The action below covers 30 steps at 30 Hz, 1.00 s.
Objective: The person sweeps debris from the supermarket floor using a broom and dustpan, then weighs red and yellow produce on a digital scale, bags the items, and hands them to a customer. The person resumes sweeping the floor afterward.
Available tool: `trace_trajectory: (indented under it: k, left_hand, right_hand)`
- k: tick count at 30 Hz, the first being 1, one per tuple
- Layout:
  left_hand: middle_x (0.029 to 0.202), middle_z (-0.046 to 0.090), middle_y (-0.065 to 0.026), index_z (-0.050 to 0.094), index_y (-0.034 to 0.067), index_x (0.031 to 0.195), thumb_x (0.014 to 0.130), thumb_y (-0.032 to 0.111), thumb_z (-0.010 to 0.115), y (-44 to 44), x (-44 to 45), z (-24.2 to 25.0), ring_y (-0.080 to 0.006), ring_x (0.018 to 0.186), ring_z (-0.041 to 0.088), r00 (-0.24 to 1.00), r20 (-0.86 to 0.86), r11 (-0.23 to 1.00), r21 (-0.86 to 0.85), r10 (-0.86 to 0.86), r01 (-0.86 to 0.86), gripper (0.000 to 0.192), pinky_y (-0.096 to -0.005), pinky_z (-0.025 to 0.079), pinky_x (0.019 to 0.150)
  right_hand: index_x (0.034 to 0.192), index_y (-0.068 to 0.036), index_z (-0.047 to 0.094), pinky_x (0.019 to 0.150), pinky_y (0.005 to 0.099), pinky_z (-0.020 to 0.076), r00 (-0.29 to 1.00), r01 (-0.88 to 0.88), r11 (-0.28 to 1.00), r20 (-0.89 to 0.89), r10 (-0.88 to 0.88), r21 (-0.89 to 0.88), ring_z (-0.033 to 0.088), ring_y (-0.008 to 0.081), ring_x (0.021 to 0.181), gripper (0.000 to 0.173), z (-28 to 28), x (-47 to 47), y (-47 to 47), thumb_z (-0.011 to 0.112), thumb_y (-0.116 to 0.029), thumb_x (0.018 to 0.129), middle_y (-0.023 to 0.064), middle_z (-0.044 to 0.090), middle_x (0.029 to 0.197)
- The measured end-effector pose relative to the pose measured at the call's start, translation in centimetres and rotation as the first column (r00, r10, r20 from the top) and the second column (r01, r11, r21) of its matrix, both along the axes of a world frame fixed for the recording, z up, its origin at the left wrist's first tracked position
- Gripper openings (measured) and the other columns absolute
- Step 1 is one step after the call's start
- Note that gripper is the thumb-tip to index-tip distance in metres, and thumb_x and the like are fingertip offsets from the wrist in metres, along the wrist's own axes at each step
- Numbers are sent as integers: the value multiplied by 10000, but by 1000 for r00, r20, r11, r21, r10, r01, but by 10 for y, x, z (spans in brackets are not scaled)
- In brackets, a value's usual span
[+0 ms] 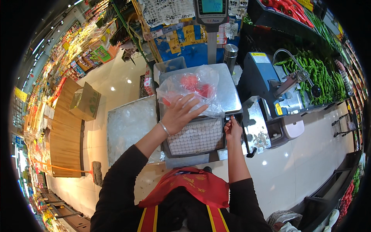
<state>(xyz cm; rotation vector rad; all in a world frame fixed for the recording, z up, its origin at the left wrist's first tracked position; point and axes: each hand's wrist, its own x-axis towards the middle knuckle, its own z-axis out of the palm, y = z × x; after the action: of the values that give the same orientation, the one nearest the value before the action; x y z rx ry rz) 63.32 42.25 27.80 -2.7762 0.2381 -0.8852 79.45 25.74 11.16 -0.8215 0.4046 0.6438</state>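
A clear plastic bag [213, 104] with several red round items [189, 82], possibly tomatoes, lies on the steel platform [229, 87] of a label-printing scale. Over the bag's near edge, my left hand [181, 113] is spread with fingers apart; whether it presses on the bag is hard to tell. My right hand [233, 129] is at the right side of the scale's keypad [197, 136], its fingers drawn together by a small dark slot. Anything pinched there is too small to make out. The scale's lit display [212, 6] stands on a post behind the platform.
Left of the scale is a plastic-covered tray [130, 127]. On the right stand a bag-sealing machine [258, 81] with a lever and a heap of green peppers [321, 78]. A steel canister [230, 55] is behind the platform. A cardboard box [87, 103] and a mop [97, 173] are further left.
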Motion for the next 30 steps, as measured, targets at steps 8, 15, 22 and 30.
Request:
trace_trajectory:
  k: [8,15,22,30]
  left_hand:
    - [690,432,-78,490,46,718,651,76,504,-10,-7,-29,-236,757,481,981,-161,984,-159,-105,79,74,-400,389,888]
    - [774,488,-83,480,64,699,661,87,511,-30,-22,-42,-237,798,497,982,-98,957,-261,-159,129,54,-370,404,836]
    - [757,584,-95,580,21,848,824,171,537,9,-10,27,-204,660,553,987,-31,680,-721,156,-130,158,-285,444,622]
    - [858,566,-83,567,41,983,760,116,630,72,38,59,-171,756,551,944,287,661,-742,165,109,244,-262,433,672]
  right_hand:
    - [763,-65,489,410,173,296,856,249,953,499,-133,-173,375,50,471,116,68,-10,-6,533,-123,853,-21,438,599]
    - [907,-41,571,759,229,390,488,-116,993,871,59,-3,505,108,809,186,188,-14,64,519,-216,873,38,561,842]
    - [1172,-80,399,857,299,410,383,-181,983,923,34,39,526,172,961,442,207,-11,70,565,-316,837,95,549,1048]
    - [1292,-76,267,700,257,475,196,142,943,943,270,-300,565,138,745,696,160,-11,75,682,-100,733,86,580,849]
